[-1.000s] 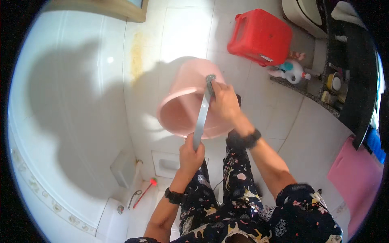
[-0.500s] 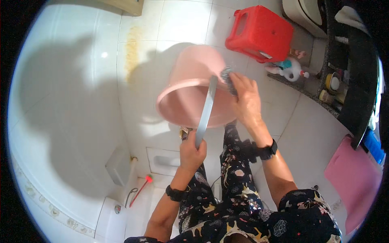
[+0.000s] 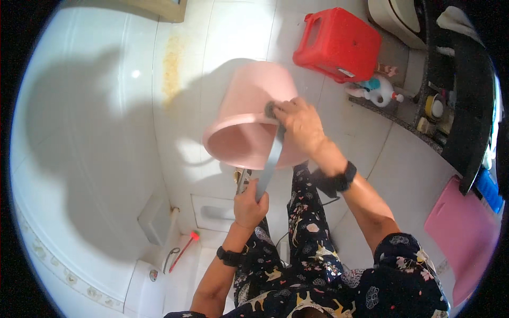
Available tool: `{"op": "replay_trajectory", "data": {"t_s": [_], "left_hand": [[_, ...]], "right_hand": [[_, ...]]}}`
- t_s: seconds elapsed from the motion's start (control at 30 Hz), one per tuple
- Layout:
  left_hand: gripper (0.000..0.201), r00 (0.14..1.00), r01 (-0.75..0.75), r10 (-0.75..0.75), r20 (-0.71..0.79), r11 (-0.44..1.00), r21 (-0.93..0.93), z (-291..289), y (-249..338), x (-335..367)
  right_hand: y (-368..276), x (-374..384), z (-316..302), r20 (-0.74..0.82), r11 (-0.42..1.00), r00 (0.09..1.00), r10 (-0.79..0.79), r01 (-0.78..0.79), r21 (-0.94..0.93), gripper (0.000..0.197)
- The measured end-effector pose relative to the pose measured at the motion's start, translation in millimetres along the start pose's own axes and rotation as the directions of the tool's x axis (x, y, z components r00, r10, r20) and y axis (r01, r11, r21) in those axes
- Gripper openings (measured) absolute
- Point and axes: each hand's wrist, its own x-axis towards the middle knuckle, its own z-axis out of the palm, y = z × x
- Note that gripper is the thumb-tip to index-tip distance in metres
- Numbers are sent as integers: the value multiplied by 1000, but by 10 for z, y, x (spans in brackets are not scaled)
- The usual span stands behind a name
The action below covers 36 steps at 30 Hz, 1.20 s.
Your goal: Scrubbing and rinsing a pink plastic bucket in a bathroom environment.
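One left hand is clamped on the near end of one flat grey strip, which slants up across the mouth of one pink bucket tilted toward the person. One right hand is closed on one dark scouring pad at the strip's far end, which its fingers partly hide. Two black wristbands, one per wrist, are worn, and one red stool and one white bottle are beyond, to the right.
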Motion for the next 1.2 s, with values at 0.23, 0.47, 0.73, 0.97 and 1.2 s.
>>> {"op": "replay_trajectory", "data": {"t_s": [0.23,0.47,0.73,0.97,1.2], "left_hand": [[26,996,-59,55,76,997,52,15,53,12],[26,997,-78,77,-9,996,-34,16,82,148],[21,997,-1,-11,-78,989,-149,22,246,295],[15,988,106,-141,-55,903,-416,-269,511,899],[34,932,291,-281,229,203,-935,-529,502,1710]], "right_hand": [[362,67,72,134,957,984,115,-74,-279,23],[684,-114,3,-429,969,869,245,-227,93,29],[520,-259,334,-272,974,937,220,-226,9,59],[241,-60,310,-457,954,848,268,-170,245,55],[-273,127,-286,-431,730,866,252,122,672,54]]}}
